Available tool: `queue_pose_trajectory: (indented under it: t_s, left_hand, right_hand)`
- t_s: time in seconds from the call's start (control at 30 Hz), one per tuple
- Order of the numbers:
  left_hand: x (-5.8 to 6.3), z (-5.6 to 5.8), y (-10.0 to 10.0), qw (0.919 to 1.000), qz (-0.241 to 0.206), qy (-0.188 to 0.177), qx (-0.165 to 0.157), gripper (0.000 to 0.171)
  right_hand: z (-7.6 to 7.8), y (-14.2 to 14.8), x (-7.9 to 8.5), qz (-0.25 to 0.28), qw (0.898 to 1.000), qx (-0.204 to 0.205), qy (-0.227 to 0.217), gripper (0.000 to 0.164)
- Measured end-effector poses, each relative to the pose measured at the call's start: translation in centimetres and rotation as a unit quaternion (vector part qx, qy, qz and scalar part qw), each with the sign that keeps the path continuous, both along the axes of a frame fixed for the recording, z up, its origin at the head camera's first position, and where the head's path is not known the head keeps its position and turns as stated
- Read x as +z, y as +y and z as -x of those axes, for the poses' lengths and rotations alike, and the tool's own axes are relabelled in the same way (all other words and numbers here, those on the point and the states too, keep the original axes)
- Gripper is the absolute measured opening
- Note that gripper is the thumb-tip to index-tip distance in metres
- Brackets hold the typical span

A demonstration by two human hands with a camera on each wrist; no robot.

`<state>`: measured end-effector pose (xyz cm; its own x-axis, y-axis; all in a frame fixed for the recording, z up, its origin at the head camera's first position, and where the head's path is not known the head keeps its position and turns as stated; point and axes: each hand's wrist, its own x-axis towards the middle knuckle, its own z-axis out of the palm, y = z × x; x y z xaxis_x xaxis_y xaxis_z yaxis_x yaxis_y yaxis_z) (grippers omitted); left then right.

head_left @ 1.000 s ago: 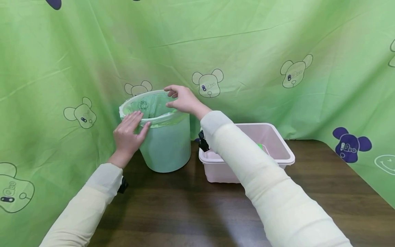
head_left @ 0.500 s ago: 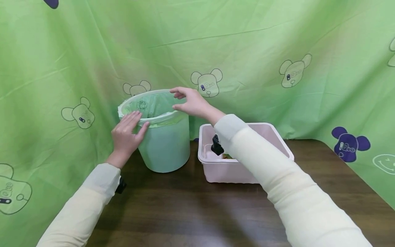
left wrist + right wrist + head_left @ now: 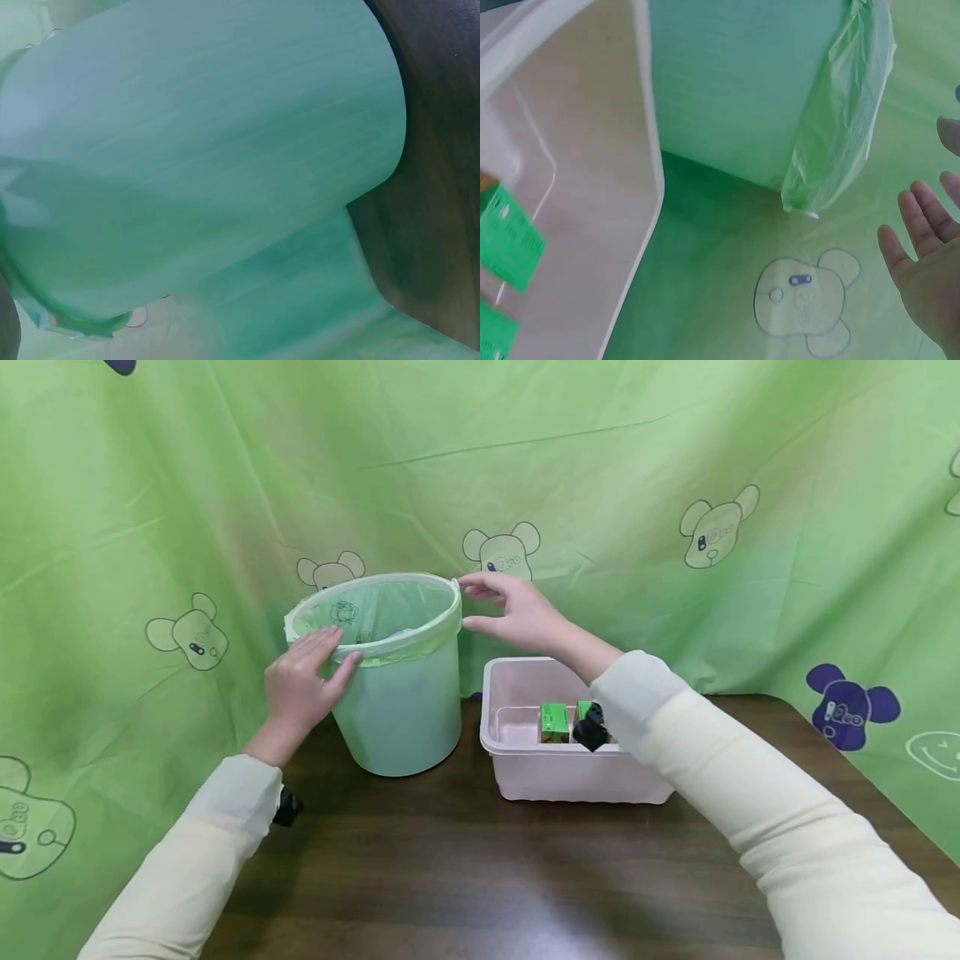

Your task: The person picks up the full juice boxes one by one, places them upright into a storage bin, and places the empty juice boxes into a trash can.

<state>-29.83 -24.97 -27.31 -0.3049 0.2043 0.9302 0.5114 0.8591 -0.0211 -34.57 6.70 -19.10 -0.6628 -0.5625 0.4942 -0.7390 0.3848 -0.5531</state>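
Note:
A pale green bin (image 3: 397, 718) stands on the table, its opening tilted toward me. Folded over its rim is a thin green plastic bag (image 3: 408, 652), which also lines the inside. My left hand (image 3: 300, 681) rests at the front left of the rim, fingers straight and thumb spread on the near side. Just outside the rim's right side is my right hand (image 3: 521, 610), index finger at the edge, thumb apart below. In the right wrist view, that hand (image 3: 934, 277) shows spread fingers with nothing between them, beside the bag's overhang (image 3: 847, 127).
Right of the bin is a pale pink plastic tub (image 3: 495, 748). Small green boxes (image 3: 554, 720) lie in it, partly hidden by the right wrist's black camera (image 3: 592, 728). A green curtain (image 3: 622, 510) hangs behind the dark wooden table (image 3: 450, 868).
My right hand has moved rightward from over the bin's opening to outside its right rim. The boxes in the tub have come into view. My left hand has stayed at the rim.

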Motion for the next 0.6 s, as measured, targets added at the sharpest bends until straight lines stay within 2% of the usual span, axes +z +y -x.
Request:
queue_pose_trajectory:
  t_s: [0.13,0.23,0.43,0.6]
  left_hand:
    - [0.7,-0.5,0.3,0.9999,0.004,-0.011,0.002,0.044]
    - [1.5,-0.9,1.1,0.9997,0.011,-0.018,-0.010,0.045]
    - [3.1,-1.5,3.7,0.9970,0.038,-0.038,-0.055,0.050]
    - [3.5,-2.2,6.7,0.9917,0.061,-0.053,-0.101,0.056]
  right_hand:
    - [-0.7,1.9,-0.4,-0.012,1.000,-0.004,0.010,0.055]
    - [-1.5,3.2,-0.6,-0.027,0.999,-0.007,0.018,0.056]
    - [-2.8,5.9,-1.1,-0.086,0.993,-0.039,0.067,0.059]
    - [-4.1,7.8,-1.8,-0.134,0.986,-0.059,0.086,0.065]
